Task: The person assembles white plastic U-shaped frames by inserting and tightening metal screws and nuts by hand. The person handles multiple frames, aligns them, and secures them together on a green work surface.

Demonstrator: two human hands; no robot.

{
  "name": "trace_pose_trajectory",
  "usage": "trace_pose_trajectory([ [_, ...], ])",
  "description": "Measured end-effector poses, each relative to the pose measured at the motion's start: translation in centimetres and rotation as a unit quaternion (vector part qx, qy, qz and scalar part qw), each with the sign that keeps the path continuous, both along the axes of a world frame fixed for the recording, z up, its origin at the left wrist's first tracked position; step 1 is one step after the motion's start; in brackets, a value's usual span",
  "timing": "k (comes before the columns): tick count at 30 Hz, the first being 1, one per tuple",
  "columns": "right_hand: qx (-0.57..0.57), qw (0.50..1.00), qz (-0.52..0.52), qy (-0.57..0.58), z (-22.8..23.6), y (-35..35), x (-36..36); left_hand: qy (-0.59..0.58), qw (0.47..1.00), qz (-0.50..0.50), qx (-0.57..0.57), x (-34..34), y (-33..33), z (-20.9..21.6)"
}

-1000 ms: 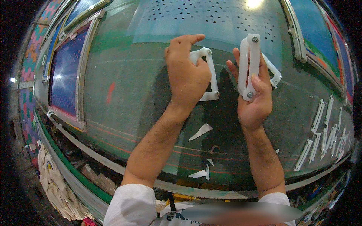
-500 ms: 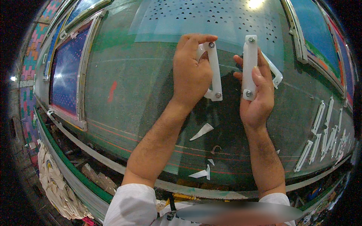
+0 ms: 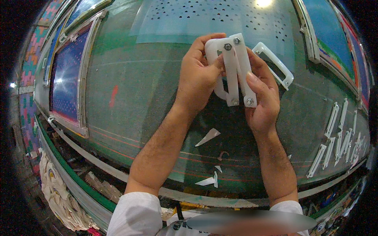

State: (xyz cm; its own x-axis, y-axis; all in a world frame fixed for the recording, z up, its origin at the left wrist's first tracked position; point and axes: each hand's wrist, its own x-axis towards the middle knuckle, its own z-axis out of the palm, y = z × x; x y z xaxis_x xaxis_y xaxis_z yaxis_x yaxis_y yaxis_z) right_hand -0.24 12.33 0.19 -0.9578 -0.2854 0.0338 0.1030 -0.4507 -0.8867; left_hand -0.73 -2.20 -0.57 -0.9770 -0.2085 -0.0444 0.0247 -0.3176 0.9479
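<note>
My left hand [image 3: 193, 84] is closed round a white plastic handle [image 3: 233, 80] with a bolt at each end of its flat bar. A second white handle [image 3: 245, 67], also bolted at both ends, is gripped in my right hand [image 3: 264, 100]. The two are side by side, nearly upright in the picture, their bars touching or almost touching near the top. Beyond my right fingers a third white handle [image 3: 278, 59] lies slanted on the green table [image 3: 138, 90]. White torn scraps [image 3: 208, 137] lie below my hands.
Several narrow white pieces [image 3: 333, 120] lie grouped at the right. Framed screens stand at the left [image 3: 85, 78] and upper right [image 3: 311, 45]. A translucent sheet with dark dots [image 3: 220, 25] covers the far table. Crumpled pale cloth [image 3: 59, 192] hangs at lower left.
My right hand has brought its handle left, up against the one in my left hand. The left handle has turned slightly. The third handle now shows more fully.
</note>
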Motion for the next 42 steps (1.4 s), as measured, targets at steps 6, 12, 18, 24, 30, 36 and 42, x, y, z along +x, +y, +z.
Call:
trace_pose_trajectory([
  [6, 0.007, 1.000, -0.003, -0.030, -0.5, 0.2, -0.1, -0.019, 0.999, 0.001, 0.033, 0.0, 0.1, 0.0],
  [12, 0.005, 0.999, 0.014, -0.030, -0.8, 0.3, -0.2, -0.052, 0.998, -0.003, 0.042, 0.1, -0.1, 0.4],
  [18, 0.010, 0.998, 0.041, -0.036, -0.8, 0.0, -0.1, -0.049, 0.994, 0.002, 0.098, 0.0, -0.1, 0.4],
  [24, -0.011, 0.998, 0.041, -0.036, -0.6, -0.2, 0.0, -0.033, 0.998, -0.005, 0.054, 0.0, -0.1, 0.1],
  [30, 0.020, 0.999, 0.025, -0.002, -0.6, -0.4, -0.1, -0.032, 0.997, -0.001, 0.072, 0.0, -0.2, 0.3],
  [36, -0.005, 1.000, 0.009, -0.017, -0.5, -0.2, -0.3, -0.041, 0.994, -0.024, 0.102, 0.4, -0.4, 1.0],
  [42, 0.033, 0.998, -0.024, 0.039, -0.7, 0.4, -0.5, -0.019, 0.986, 0.043, 0.159, 0.5, -1.2, 1.2],
])
